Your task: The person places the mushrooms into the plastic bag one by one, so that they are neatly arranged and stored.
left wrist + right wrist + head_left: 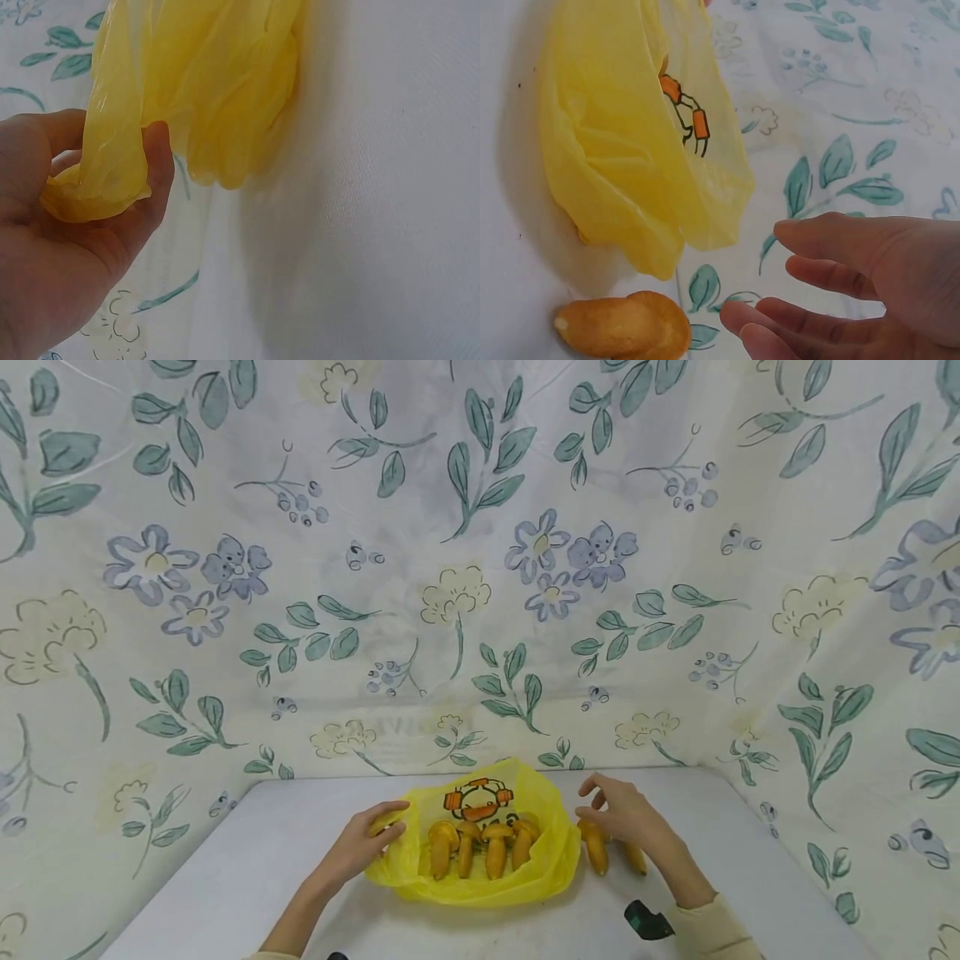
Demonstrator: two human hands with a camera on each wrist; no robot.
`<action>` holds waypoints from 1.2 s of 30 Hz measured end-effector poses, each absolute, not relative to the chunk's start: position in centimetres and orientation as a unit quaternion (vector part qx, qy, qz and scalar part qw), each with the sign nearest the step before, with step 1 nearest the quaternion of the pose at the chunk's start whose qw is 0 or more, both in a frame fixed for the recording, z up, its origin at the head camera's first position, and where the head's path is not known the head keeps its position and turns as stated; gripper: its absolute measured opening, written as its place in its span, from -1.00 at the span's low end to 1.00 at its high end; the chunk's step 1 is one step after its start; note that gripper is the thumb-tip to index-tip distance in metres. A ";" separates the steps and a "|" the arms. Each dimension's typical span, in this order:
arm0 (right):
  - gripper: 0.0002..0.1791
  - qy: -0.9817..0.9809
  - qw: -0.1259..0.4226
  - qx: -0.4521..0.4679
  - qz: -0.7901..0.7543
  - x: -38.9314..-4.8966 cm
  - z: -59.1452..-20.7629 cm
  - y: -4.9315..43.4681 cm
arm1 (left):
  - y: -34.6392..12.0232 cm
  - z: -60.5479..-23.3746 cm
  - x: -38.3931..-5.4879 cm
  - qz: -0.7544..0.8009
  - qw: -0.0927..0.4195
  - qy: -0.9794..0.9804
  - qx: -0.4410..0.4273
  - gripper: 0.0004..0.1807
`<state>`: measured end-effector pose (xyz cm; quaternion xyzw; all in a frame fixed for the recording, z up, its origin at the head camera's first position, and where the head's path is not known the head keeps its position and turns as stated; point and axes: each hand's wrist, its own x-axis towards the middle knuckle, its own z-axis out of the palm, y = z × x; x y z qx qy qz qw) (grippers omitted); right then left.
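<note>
A yellow plastic bag (543,881) lies on the table with its mouth spread open and an orange and black print inside. Several brown mushrooms (496,852) are in the bag, side by side with caps toward the back. My left hand (362,839) grips the bag's left edge; the left wrist view has a fold of yellow plastic (112,165) between thumb and fingers. Just right of the bag, two more mushrooms (596,850) lie on the table, one partly under my right hand (626,810). That hand hovers with parted fingers holding nothing, also seen above a mushroom (619,326) in the right wrist view.
A white table (247,860) runs back to a floral cloth (480,610) hanging behind and along the sides. A dark object (647,920) shows beside the right sleeve (712,931). Another dark bit (337,956) peeks in at the bottom edge.
</note>
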<state>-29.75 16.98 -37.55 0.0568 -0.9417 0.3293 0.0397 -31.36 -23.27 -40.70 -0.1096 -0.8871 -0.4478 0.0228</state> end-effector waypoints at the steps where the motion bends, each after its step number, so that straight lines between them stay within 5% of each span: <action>1: -0.71 -0.942 0.039 0.056 0.329 -29.7 -37.6 17.1 | -23.3 -40.7 -31.4 -0.448 0.024 -0.887 -0.111 -0.57; 36: -0.60 -0.943 0.030 0.068 0.324 -29.4 -37.1 20.3 | -23.3 -41.0 -31.3 -0.445 0.035 -0.888 -0.114 -0.58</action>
